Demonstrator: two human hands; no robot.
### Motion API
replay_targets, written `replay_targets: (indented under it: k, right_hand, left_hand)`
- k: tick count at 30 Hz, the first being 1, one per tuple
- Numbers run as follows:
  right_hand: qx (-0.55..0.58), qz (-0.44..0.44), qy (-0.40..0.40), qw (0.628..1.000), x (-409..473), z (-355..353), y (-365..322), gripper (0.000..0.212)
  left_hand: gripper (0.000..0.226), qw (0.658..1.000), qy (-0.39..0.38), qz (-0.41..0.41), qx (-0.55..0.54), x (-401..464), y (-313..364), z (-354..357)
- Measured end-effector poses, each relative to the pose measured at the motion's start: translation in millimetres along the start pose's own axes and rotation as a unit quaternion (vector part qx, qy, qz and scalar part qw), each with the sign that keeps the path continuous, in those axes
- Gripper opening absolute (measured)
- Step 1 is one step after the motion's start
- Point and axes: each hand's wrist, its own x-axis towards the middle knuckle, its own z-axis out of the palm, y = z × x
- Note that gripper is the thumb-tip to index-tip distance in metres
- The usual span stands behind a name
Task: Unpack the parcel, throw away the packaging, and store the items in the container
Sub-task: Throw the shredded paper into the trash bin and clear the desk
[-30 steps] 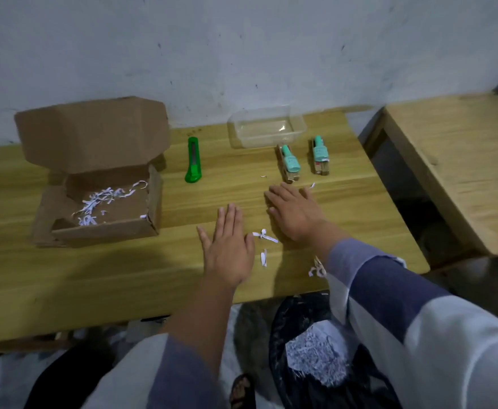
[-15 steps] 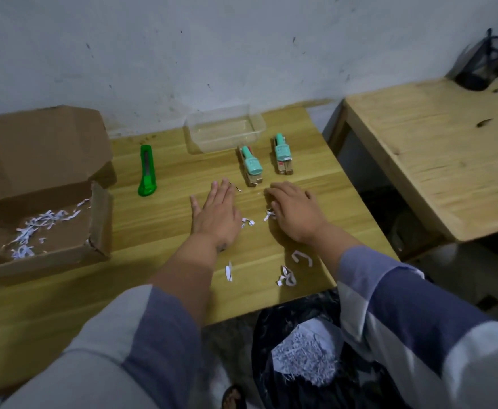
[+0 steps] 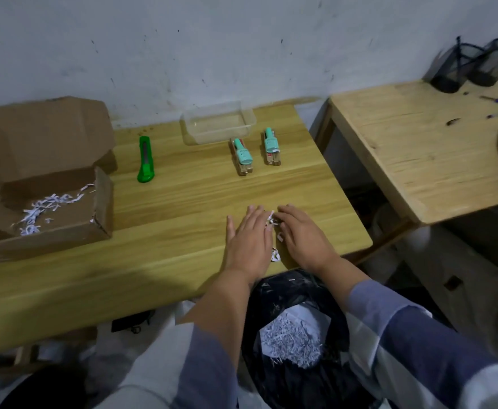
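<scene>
Scraps of shredded paper (image 3: 272, 220) are lying between your left hand (image 3: 249, 238) and right hand (image 3: 303, 235), which are pressing flat, fingers straight, nearly together on the table (image 3: 165, 219). You are working directly above the black trash bag (image 3: 296, 329), just toward you past the edge.

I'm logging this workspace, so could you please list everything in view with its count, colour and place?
table: one, light wood, centre
box: one, brown, open, table's left
shreds: many, white, in the box, between the hands, in the bag
knife: one, green, right of the box
container: one, clear, by the wall
staplers: two, teal, in front of the container
bag: one, black, below the table edge
side table: one, wood, right
holders: two, black mesh, side table
left hand: flat on the table
right hand: flat on the table
</scene>
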Motion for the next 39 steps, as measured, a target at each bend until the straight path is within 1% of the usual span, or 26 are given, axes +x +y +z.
replay_targets:
  k: [2,6,8,12,15,17,19,23,25,27,28,32,35,37,39]
  right_hand:
    - [0.005,0.006,-0.003,1.000,-7,-2,2,0.041]
    - [0.008,0.011,0.020,1.000,-13,3,2,0.042]
    - [-0.005,0.022,0.020,1.000,-14,8,-5,0.047]
    - [-0.042,0.046,-0.007,0.998,-11,24,-29,0.064]
    - [-0.095,0.033,-0.023,0.995,-7,39,-43,0.070]
    - [-0.130,0.022,-0.024,0.991,-6,45,-46,0.069]
    - [-0.134,0.017,-0.017,0.991,-6,46,-45,0.066]
    - [-0.109,-0.010,0.013,0.994,1,34,-31,0.040]
    - [-0.075,-0.021,0.035,0.996,8,24,-25,0.029]
    - [-0.052,-0.029,0.058,0.997,13,13,-22,0.029]
    - [-0.059,-0.029,0.059,0.996,13,8,-21,0.031]
    - [-0.176,-0.025,-0.025,0.984,0,1,-21,0.041]
    - [-0.277,-0.068,-0.019,0.958,-9,8,-19,0.053]
    - [-0.309,-0.102,0.004,0.946,-11,14,-15,0.049]
    - [-0.307,-0.132,0.024,0.942,-13,16,-12,0.040]
  left_hand:
    - [0.046,1.000,-0.010,0.012,-0.027,-1,8,2]
    - [0.044,0.998,0.021,0.005,-0.066,-2,3,-11]
    - [0.043,0.998,0.032,-0.009,-0.050,-3,-8,-20]
    - [0.046,0.998,0.033,-0.053,0.003,-11,-36,-31]
    - [0.046,0.999,0.023,-0.022,0.038,-18,-54,-30]
    - [0.046,0.998,0.031,-0.006,0.050,-20,-58,-28]
    - [0.046,0.997,0.041,-0.002,0.072,-22,-58,-26]
    - [0.048,0.994,0.042,-0.012,0.105,-23,-55,-24]
    - [0.049,0.993,0.036,-0.026,0.108,-22,-51,-23]
    - [0.051,0.992,0.032,-0.043,0.112,-22,-47,-20]
    - [0.052,0.991,0.031,-0.050,0.122,-22,-45,-18]
    - [0.055,0.986,0.025,-0.071,0.149,-21,-41,-12]
    - [0.055,0.986,0.031,-0.068,0.148,-21,-41,-12]
    - [0.055,0.987,0.036,-0.062,0.146,-23,-42,-12]
    - [0.055,0.987,0.041,-0.061,0.146,-23,-43,-12]
